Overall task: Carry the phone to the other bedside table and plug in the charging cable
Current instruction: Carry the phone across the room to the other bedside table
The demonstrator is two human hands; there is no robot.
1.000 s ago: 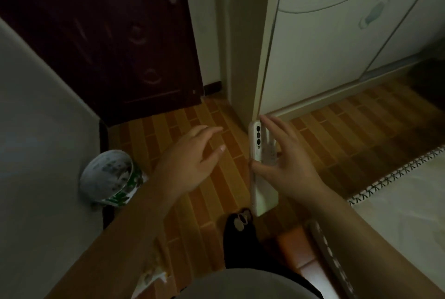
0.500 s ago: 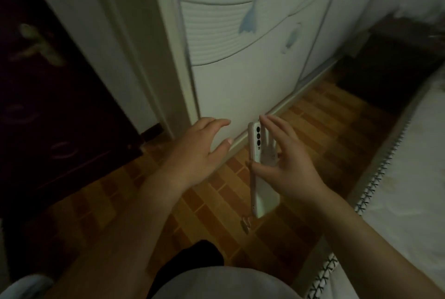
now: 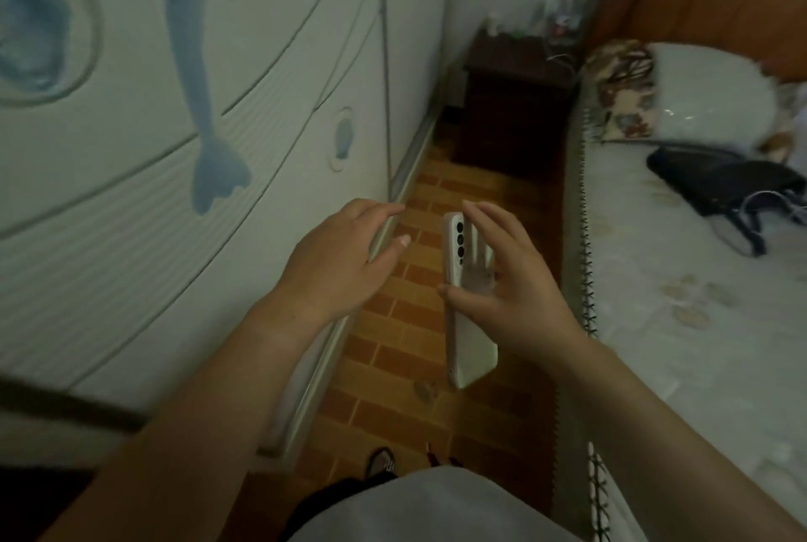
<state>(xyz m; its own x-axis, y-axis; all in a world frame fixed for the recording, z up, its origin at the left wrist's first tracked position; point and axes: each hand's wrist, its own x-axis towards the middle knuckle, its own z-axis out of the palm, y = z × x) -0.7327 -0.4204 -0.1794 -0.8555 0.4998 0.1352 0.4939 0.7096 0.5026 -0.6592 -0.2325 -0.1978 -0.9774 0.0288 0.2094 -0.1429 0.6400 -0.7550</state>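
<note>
My right hand (image 3: 511, 275) grips a white phone (image 3: 465, 332) upright, its camera end up and its back facing me, thumb on the near edge and fingers behind. To its left my left hand (image 3: 336, 257) hovers open and holds nothing. Ahead, at the far end of the narrow floor strip, stands a dark wooden bedside table (image 3: 515, 92) with small bottles on top. A thin white cable (image 3: 561, 59) lies near its right top edge, too small to make out clearly.
A white wardrobe (image 3: 174, 105) with blue dolphin motifs runs along the left. The bed (image 3: 681, 301) with a pale cover fills the right, carrying pillows (image 3: 681, 92) and a black bag (image 3: 725, 183). Between them runs a brown tiled floor strip (image 3: 436, 244).
The view has swung right from the dark door, past the wardrobe corner, down the aisle toward the bedside table. Both hands keep their pose, the phone still held.
</note>
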